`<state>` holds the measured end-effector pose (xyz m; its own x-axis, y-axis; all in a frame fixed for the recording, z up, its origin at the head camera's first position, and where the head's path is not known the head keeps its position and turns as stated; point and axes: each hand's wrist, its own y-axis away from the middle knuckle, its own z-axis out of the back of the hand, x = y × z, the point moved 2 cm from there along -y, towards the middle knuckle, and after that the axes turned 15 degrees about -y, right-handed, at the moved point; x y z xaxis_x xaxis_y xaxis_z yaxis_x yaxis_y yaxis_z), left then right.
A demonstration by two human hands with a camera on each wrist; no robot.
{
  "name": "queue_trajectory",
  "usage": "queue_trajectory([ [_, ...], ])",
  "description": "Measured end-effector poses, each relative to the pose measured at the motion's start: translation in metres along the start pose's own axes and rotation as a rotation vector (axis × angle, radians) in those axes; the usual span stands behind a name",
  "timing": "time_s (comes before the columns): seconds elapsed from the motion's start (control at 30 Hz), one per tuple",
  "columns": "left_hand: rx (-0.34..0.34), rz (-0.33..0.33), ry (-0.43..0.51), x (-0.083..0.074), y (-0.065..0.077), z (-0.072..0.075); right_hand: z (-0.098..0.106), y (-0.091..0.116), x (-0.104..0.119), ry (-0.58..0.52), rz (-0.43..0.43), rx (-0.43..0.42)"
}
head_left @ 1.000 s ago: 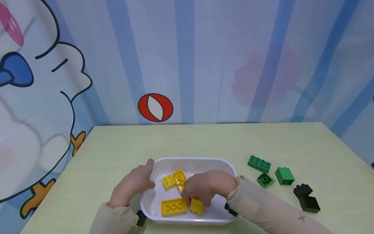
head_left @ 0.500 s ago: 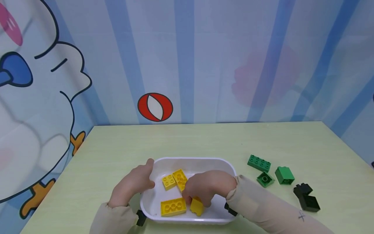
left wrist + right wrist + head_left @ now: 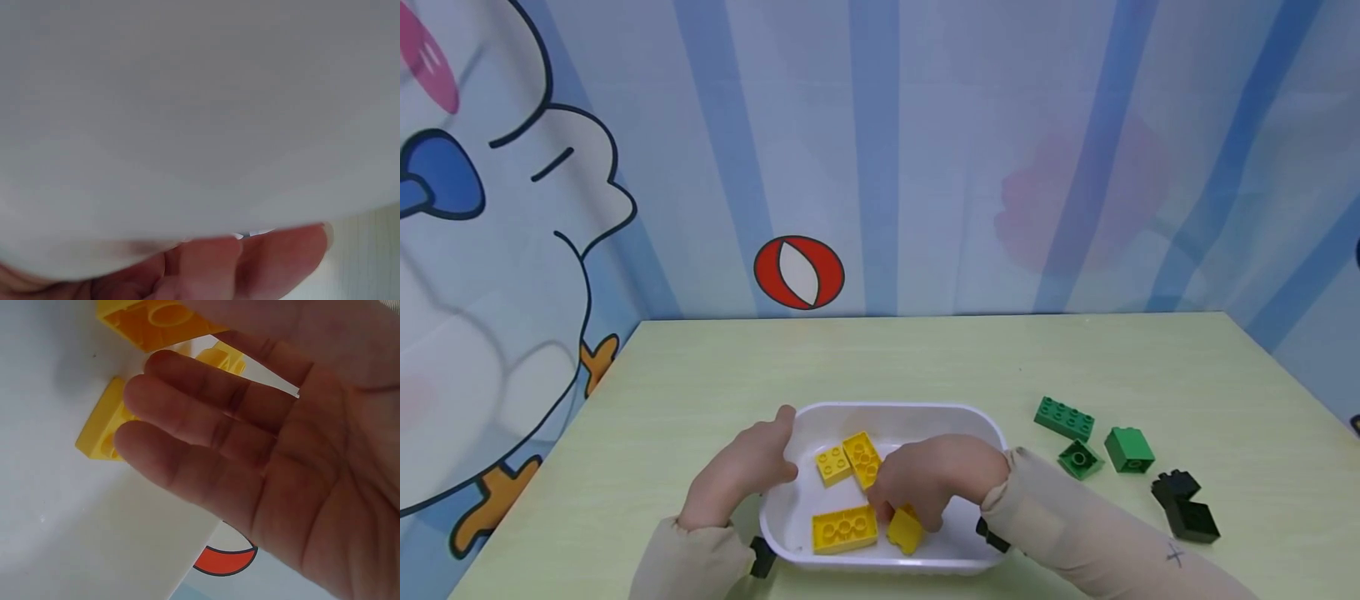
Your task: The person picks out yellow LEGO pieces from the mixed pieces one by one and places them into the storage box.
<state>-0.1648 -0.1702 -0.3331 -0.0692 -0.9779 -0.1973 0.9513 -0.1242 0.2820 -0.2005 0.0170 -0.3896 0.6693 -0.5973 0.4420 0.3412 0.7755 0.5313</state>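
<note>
A white plastic tray (image 3: pixel 891 565) sits at the table's front, and yellow toy building bricks lie in it. My left hand (image 3: pixel 741 467) grips its left rim, thumb over the inside and fingers along the outside. In the left wrist view the tray's wall (image 3: pixel 200 125) hides much of that hand's fingers (image 3: pixel 275 262). My right hand (image 3: pixel 936 479) reaches into the tray and pinches a tilted yellow brick (image 3: pixel 906 530) between thumb and index finger; its other fingers (image 3: pixel 181 450) extend loosely. Left of it are a long yellow brick (image 3: pixel 844 530), a small one (image 3: pixel 833 466) and another (image 3: pixel 861 458).
Right of the tray lie green bricks: a long one (image 3: pixel 1064 417), a small upturned one (image 3: pixel 1079 459) and a taller block (image 3: pixel 1129 450). Black bricks (image 3: pixel 1193 518) lie farther right. A printed blue curtain (image 3: pixel 925 167) stands behind the table (image 3: pixel 700 367).
</note>
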Motion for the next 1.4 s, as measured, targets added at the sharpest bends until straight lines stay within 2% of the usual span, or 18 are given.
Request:
queue_trajectory([
  [0.27,0.002,0.004,-0.005,0.0,-0.001,0.0,0.004,-0.001,-0.007,0.032,0.005,0.0],
  [0.4,0.006,0.004,-0.007,0.0,-0.001,0.0,0.009,0.007,-0.003,0.032,0.006,-0.016],
  [0.5,0.005,0.001,-0.008,0.0,-0.001,0.0,0.015,0.02,0.009,0.052,-0.025,-0.027],
  [0.63,0.005,0.001,-0.009,0.0,-0.001,0.0,0.029,0.044,0.037,0.065,-0.085,-0.027],
  [0.77,0.005,0.0,-0.013,0.0,-0.001,0.0,0.04,0.064,0.056,0.046,-0.099,-0.048],
  [1.1,0.004,-0.007,-0.011,0.001,0.0,0.0,0.049,0.08,0.051,0.012,-0.051,-0.099],
  [1.4,0.006,0.001,-0.017,0.0,-0.002,-0.001,0.058,0.104,0.046,-0.059,-0.065,-0.159],
])
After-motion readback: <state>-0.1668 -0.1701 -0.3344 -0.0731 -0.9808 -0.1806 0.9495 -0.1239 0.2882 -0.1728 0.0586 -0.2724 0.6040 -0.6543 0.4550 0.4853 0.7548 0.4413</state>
